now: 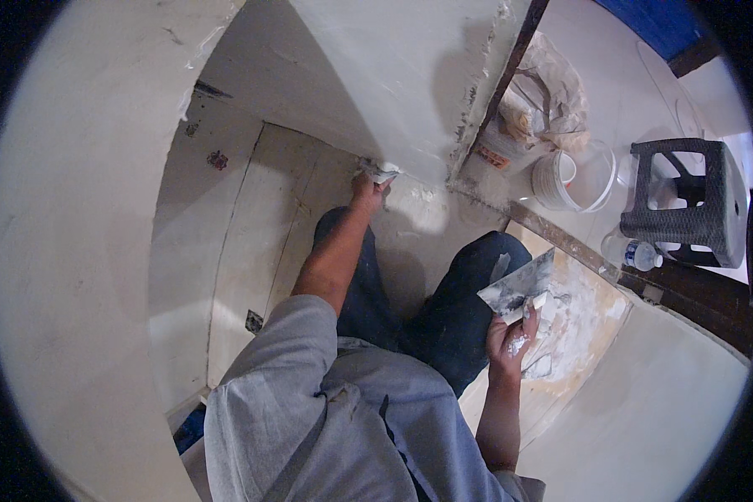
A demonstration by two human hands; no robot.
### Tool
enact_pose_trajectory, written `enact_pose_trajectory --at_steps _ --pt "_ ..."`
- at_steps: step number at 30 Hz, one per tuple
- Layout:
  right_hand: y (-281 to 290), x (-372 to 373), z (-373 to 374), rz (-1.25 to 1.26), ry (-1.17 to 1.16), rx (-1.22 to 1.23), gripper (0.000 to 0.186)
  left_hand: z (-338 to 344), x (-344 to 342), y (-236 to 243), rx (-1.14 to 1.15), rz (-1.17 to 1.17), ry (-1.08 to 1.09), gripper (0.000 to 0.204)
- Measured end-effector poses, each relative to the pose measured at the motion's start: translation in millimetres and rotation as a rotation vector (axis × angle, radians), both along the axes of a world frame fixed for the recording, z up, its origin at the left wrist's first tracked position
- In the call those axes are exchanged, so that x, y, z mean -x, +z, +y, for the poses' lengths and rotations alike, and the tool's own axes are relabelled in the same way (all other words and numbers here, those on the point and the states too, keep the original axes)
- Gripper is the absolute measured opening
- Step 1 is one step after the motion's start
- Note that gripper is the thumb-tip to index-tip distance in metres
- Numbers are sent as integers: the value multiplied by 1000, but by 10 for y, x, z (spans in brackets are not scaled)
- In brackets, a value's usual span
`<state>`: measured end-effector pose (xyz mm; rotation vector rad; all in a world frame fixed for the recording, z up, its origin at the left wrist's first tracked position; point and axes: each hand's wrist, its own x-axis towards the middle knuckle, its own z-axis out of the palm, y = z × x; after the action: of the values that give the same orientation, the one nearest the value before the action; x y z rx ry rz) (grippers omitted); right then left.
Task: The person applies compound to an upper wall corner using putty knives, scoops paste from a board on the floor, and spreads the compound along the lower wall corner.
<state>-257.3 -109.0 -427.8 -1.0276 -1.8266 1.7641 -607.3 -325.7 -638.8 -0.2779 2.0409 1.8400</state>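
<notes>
My left hand (366, 194) reaches forward, closed on a putty knife (380, 170) smeared with white paste. The knife meets the foot of the pale wall (410, 79), where the wall joins the floor panels. Its handle is hidden in my fingers. To the right, beside my knee, my right hand (510, 336) grips a broad metal plastering blade (523, 282) with grey-white compound across its face. White paste also sticks to that hand. Below the blade lies a tan board (598, 305) coated with smeared white compound.
Beyond a low ledge (565, 238) at the right stand a crumpled sack (535, 109), a white bucket (555, 180), a dark plastic stool (686, 201) and a water bottle (640, 254). Pale walls rise close at left (75, 251) and ahead. My bent knees (485, 268) flank the floor before me.
</notes>
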Motion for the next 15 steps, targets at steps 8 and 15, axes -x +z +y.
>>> enact_pose_trajectory --at_steps 8,15 --pt "-80 96 17 137 49 -402 37 -201 159 558 901 541 -603 36" --pt "-227 294 140 570 -188 816 41 -254 296 1447 -13 235 -131 34"
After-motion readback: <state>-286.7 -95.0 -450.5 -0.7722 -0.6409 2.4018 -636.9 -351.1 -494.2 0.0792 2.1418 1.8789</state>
